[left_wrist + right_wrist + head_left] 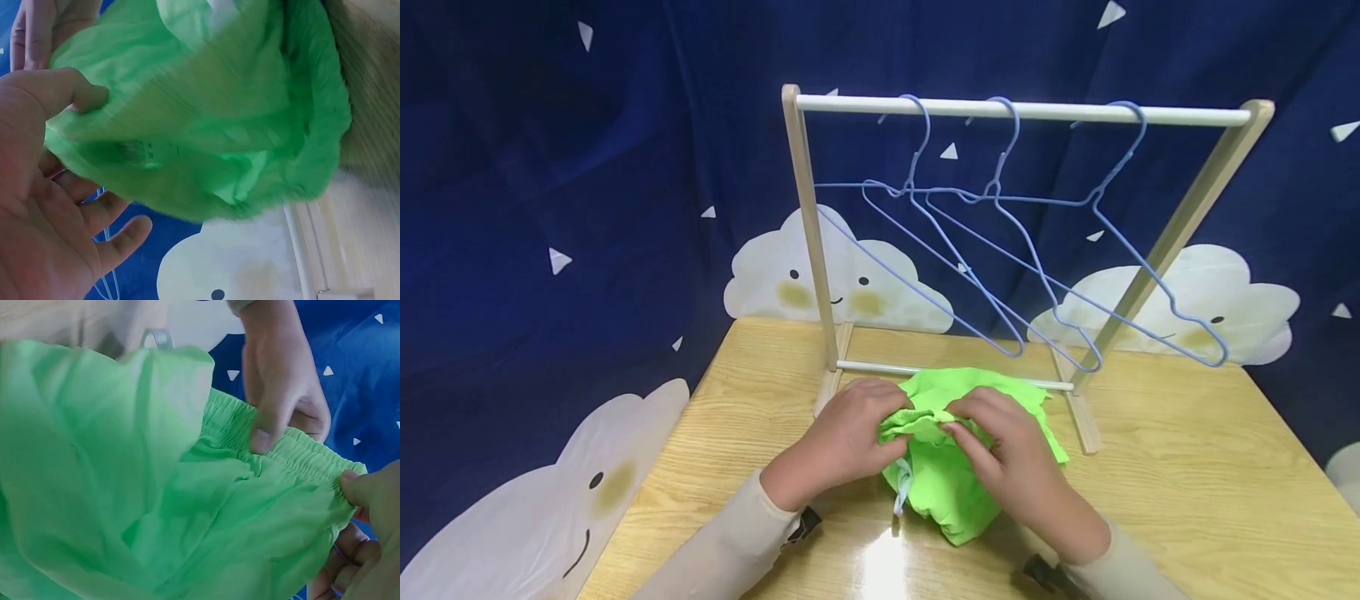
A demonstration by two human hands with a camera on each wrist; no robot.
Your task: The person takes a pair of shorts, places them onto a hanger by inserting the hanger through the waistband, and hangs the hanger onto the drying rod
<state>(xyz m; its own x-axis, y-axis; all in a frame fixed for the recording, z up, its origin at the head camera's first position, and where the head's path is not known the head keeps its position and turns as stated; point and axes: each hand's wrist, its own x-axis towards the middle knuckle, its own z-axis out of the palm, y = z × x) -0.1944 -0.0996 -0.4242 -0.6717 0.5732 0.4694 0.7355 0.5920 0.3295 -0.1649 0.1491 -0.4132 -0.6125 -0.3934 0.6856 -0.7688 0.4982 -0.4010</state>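
Note:
A bright green garment [955, 496] with a gathered elastic waistband [306, 457] is bunched up in front of me, its lower folds low over the table. My left hand [859, 427] pinches the waistband between thumb and fingers. At the band's other end, my right hand [1018, 454] pinches the edge with thumb and fingertips. The left wrist view looks into the opening, where small printed marks [150, 153] show on the inner cloth. A pale strip [902, 485] dangles from the garment's left side.
Behind the garment stands a small wooden clothes rack [811, 225] with a white top rail [955, 107]. Three blue wire hangers [1015, 221] hang from it, overlapping. The wooden table [1195, 467] ends at a dark blue curtain [550, 100] with cloud shapes.

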